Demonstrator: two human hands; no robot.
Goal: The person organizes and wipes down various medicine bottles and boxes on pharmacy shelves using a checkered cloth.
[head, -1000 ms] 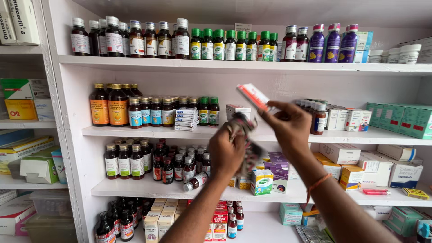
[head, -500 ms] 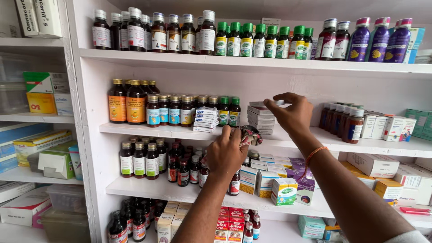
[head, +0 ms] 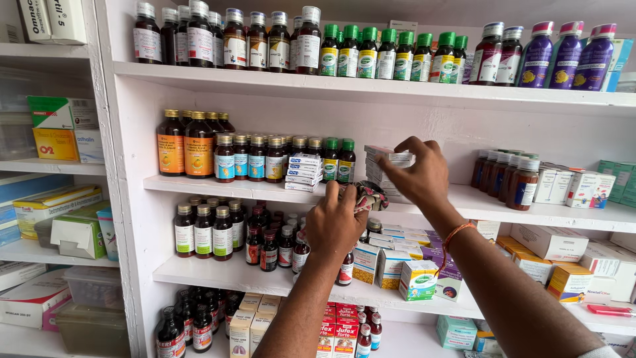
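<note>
Your right hand (head: 419, 174) tops a stack of flat white cartons (head: 386, 171) on the middle shelf. Small blue-white boxes (head: 303, 172) sit left of it; orange-labelled brown bottles (head: 185, 147) further left; a green-white carton (head: 419, 280) below.

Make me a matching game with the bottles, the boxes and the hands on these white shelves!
Things:
1. Green-capped bottles
2. Purple bottles
3. Right hand
4. Left hand

Places or states:
A. Holding a patterned cloth at the middle shelf's edge
B. Top shelf, far right
C. Touching a stack of small white boxes
D. Top shelf, middle

Pairs: 1-D, 2-B, 3-C, 4-A
</note>
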